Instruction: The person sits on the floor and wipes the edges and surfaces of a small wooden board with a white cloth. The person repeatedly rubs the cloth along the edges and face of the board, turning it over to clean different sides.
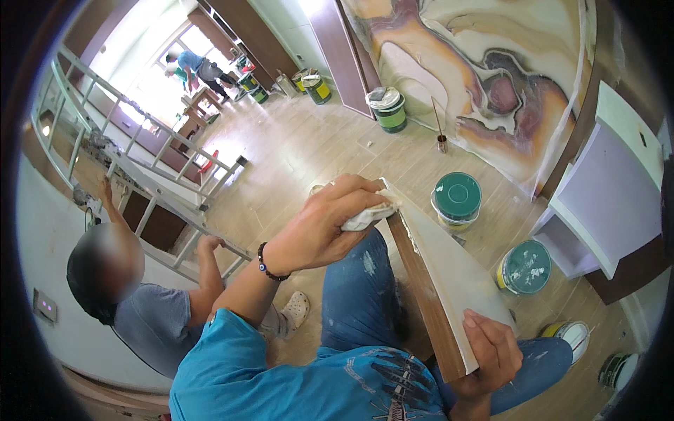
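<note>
A long panel point(424, 295) rests across my lap, with a brown wooden edge and a pale, smooth face. White filler or paint shows along the line where edge and face meet. My left hand point(330, 219), with a beaded bracelet at the wrist, is closed on a crumpled white rag point(366, 216). It presses the rag against the panel's far end. At the near end, my right hand point(491, 354) grips the panel with the fingers over its pale face and the palm below.
Left of me, a co-worker point(158, 323) in a grey shirt holds a metal ladder point(189, 263). Green-lidded buckets point(458, 196) stand right and ahead. A white cabinet piece point(597, 189) is at right, near a marbled wall panel point(505, 91). Another person point(189, 63) bends over far back.
</note>
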